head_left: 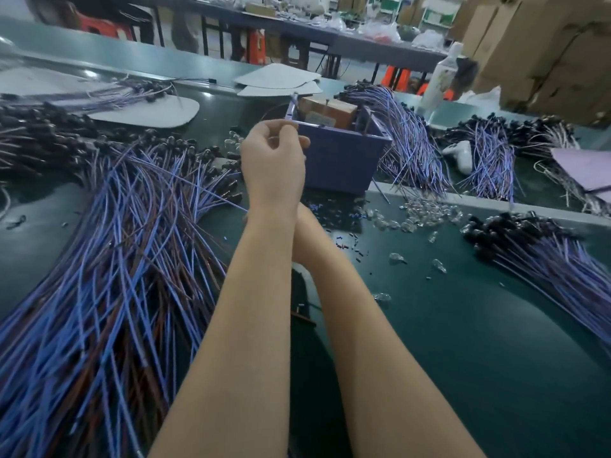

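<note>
Just above centre, your left hand (273,160) pinches a thin wire (268,111) by the box (344,160) rim; it looks light and floppy, so hold near its end; your right hand is hidden, so I cannot tell its grip

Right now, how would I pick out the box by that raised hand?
Start at the green workbench covered in bundles of blue wires. Near its middle, just beyond the left hand, stands the purple box. It is the only open-topped container among the wires, with a brown carton inside.
</note>
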Available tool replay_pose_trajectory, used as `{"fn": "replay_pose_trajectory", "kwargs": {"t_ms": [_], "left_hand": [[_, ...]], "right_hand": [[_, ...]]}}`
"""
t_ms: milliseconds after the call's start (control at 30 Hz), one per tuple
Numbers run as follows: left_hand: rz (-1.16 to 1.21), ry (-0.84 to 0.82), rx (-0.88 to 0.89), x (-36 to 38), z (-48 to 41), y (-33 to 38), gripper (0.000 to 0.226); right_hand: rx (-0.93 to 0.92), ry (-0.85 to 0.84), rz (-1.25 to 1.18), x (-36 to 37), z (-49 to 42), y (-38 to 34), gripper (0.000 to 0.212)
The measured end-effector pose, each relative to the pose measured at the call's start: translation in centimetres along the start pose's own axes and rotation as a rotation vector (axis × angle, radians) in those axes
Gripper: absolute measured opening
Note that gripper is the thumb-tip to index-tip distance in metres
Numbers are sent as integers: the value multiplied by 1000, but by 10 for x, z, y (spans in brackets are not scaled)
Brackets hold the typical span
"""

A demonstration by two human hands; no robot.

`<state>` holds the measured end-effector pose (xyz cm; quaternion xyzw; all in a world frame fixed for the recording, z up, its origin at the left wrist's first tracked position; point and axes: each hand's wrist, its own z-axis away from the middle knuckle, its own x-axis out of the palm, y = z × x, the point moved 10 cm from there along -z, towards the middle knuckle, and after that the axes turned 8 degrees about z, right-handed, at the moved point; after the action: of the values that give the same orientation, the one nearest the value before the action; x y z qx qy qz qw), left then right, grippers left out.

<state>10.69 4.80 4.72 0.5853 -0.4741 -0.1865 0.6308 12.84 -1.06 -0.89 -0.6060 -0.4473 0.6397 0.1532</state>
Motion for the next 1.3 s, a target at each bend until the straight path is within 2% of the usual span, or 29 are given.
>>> {"fn": "replay_pose_trajectory", "kwargs": {"t_ms": [67,133,167,233,267,300,333,400,533,600,667,733,800,867,967,1033,1133,1200,1233,1267,1300], "left_hand": [[-67,-22,54,4,1,2,15],[-239,-54,180,10,6,13,15],[-396,-102,237,18,6,16,18],[-871,-276,262,43,8,3,28],[-1085,-394,213,54,12,-13,31],[-1195,-509,142,62,17,-30,31],[-1191,-601,87,69,24,-42,29],[-999,-683,67,83,33,-48,26],[-634,-588,116,94,41,-38,25],[-545,-534,113,99,45,-40,21],[-631,-509,148,101,45,-47,21],[-869,-457,145,91,35,-58,28],[-1164,-467,20,73,26,-76,38],[-1327,-594,-100,64,30,-96,38],[-1266,-725,-71,74,43,-109,26],[-1116,-743,-57,79,45,-109,30],[-942,-616,-65,72,33,-102,37],[-854,-441,-63,58,22,-93,39],[-815,-352,-41,51,16,-86,39],[-773,-280,-10,44,12,-79,39],[-723,-227,18,40,10,-73,39]], "right_hand": [[77,25,14,-17,4,17,28],[68,134,6,-52,15,24,29],[57,215,8,-73,22,27,26],[16,344,40,-108,33,30,22],[-6,392,57,-121,38,32,20],[-9,434,74,-132,43,34,18],[1,476,91,-141,48,40,14],[51,556,118,-156,58,54,12],[231,770,118,-185,81,93,21],[286,839,48,-189,88,109,23],[334,898,-82,-189,93,124,26],[394,951,-147,-191,100,135,25],[432,992,-112,-197,105,141,22],[451,1008,-28,-199,108,137,22],[475,989,55,-197,110,131,22],[520,976,108,-197,112,131,23],[511,977,253,-201,112,121,28],[379,994,312,-202,111,99,29],[277,967,268,-200,107,87,25],[177,881,198,-194,100,75,17],[96,723,137,-182,88,64,9]]}}
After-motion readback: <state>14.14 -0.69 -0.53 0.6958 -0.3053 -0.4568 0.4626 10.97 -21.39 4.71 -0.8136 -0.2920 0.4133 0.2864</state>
